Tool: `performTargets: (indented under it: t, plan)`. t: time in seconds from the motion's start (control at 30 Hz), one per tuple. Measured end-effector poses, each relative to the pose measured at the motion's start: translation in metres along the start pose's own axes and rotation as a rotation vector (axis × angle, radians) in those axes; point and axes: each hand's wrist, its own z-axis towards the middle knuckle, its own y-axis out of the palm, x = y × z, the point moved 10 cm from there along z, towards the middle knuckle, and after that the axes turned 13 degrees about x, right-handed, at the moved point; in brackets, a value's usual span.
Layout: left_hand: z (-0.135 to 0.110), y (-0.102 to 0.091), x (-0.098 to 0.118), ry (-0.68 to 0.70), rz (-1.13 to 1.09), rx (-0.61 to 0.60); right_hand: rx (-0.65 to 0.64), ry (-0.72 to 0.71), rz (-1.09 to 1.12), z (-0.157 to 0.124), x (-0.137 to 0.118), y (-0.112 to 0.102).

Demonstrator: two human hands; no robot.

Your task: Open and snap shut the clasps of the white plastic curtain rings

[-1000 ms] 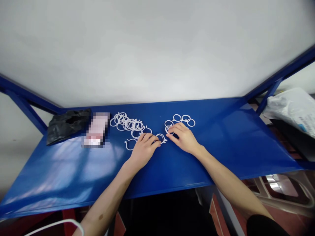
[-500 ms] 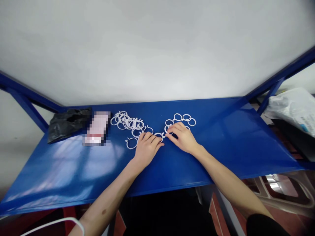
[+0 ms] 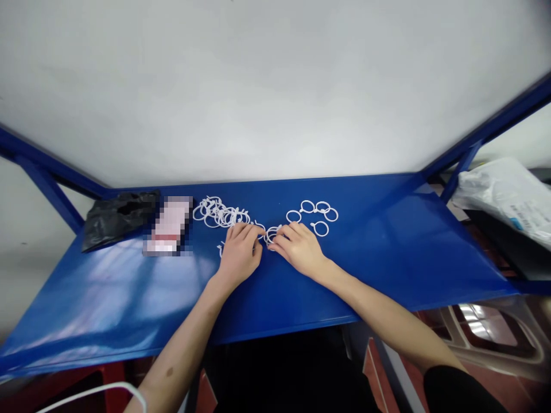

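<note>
Several white rings (image 3: 266,236) are touching the fingertips of the right hand (image 3: 298,245); the left hand (image 3: 240,252) is resting just to the left, apart, fingers bent. Whether either is gripping cannot be told. Far on the blue worktop (image 3: 387,229), a ring pile (image 3: 221,215) is lying left and five more rings (image 3: 318,210) right.

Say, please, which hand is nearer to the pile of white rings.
Left. The left hand is at the near right edge of the pile; the right hand is farther right, by other rings.
</note>
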Motion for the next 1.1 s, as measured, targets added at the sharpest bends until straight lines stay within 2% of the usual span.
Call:
performTargets:
  t: [0.1,0.27,0.5,0.7,0.93,1.1]
  plan:
    - [-0.002,0.003,0.000,-0.004,0.003,-0.004,-0.059,-0.030,-0.030,0.000,-0.006,0.008]
    - [-0.001,-0.001,0.001,-0.009,-0.008,0.021,-0.113,-0.040,-0.004,-0.009,-0.009,0.012]
    - [-0.006,0.009,0.013,0.068,-0.042,-0.115,-0.154,-0.061,0.032,-0.014,0.001,0.005]
    - [-0.013,0.017,0.018,0.136,0.013,-0.117,-0.211,-0.088,0.070,-0.017,0.007,0.000]
    - [-0.015,0.026,0.014,0.069,-0.003,-0.167,-0.254,-0.126,0.145,-0.015,0.004,-0.005]
    - [-0.015,0.027,0.015,0.074,-0.032,-0.185,-0.240,-0.122,0.187,-0.015,0.002,-0.007]
